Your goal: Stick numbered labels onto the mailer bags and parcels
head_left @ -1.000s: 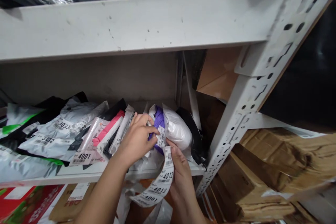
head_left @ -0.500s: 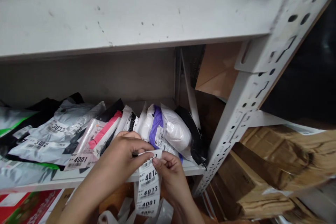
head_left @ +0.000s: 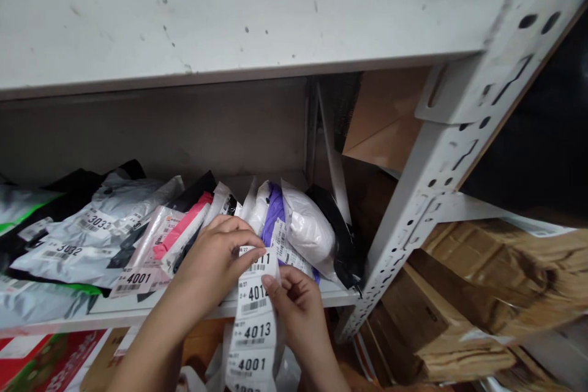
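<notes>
Nearest to us hangs the strip of labels [head_left: 252, 324], its long axis running almost straight up and down, with the numbers 4012, 4013 and 4001 readable on it and its lower end dropping out of view below the front edge of the shelf [head_left: 114, 318]. Our right hand [head_left: 298, 306] sits just right of the strip, fingers curled and the thumb pressed onto the label marked 4012, so it is pinched shut on the strip's middle. Our left hand [head_left: 215, 260] comes in from the left of the strip and a little higher, thumb and forefinger closed on the top label; the other fingers are folded loosely. Both hands touch the strip, the left at its top end, the right at the next label down.

Just behind the top of the strip stands the purple parcel [head_left: 274, 217], upright on its edge, with the white parcel [head_left: 309, 229] touching it on the right and a black bag [head_left: 342, 239] beyond that, against the steel post [head_left: 413, 220]. To the left of the strip lie the pink parcel [head_left: 184, 233], the flat label reading 4001 [head_left: 135, 280] and the grey bags [head_left: 92, 229], overlapping closely.

Open room lies above the parcels, under the upper shelf board [head_left: 229, 18], and in front of the shelf edge where the strip hangs.
</notes>
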A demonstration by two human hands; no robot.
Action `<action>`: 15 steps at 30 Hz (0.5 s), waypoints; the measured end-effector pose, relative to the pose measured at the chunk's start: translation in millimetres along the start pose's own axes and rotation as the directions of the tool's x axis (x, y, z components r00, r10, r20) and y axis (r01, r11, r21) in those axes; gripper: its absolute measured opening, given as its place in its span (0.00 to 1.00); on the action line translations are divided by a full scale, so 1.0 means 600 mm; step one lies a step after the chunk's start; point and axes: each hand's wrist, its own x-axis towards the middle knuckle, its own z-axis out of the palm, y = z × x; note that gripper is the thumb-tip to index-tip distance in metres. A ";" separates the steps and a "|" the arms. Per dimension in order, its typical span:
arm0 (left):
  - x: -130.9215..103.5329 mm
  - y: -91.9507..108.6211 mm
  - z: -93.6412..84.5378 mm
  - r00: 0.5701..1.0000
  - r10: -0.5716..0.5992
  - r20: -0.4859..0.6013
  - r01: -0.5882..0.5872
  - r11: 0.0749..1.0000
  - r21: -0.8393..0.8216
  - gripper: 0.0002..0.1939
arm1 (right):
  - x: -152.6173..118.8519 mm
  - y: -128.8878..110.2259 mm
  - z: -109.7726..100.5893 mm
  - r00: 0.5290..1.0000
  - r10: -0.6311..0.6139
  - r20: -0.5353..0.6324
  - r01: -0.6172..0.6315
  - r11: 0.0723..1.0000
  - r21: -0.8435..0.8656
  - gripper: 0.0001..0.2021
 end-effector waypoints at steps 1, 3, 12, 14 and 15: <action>0.001 -0.002 0.001 1.000 0.004 0.004 -0.004 1.000 -0.013 0.07 | 0.000 -0.001 -0.002 0.999 0.000 -0.032 -0.001 1.000 -0.030 0.20; 0.004 -0.005 0.003 1.000 0.006 0.013 -0.005 1.000 -0.028 0.07 | 0.001 -0.005 -0.004 0.996 -0.005 -0.090 -0.002 0.997 -0.078 0.25; 0.005 -0.006 0.007 1.000 0.016 -0.010 -0.016 0.999 -0.031 0.07 | 0.001 -0.007 -0.002 0.998 0.045 -0.047 -0.045 0.999 -0.003 0.23; 0.006 -0.007 0.010 0.999 0.008 -0.036 -0.009 1.000 -0.027 0.07 | 0.002 0.001 -0.004 0.999 0.037 0.032 -0.037 0.999 0.003 0.20; 0.007 -0.007 0.012 0.999 0.007 -0.051 -0.008 1.000 -0.028 0.07 | 0.003 0.005 -0.006 0.997 0.029 0.069 -0.029 1.000 -0.003 0.20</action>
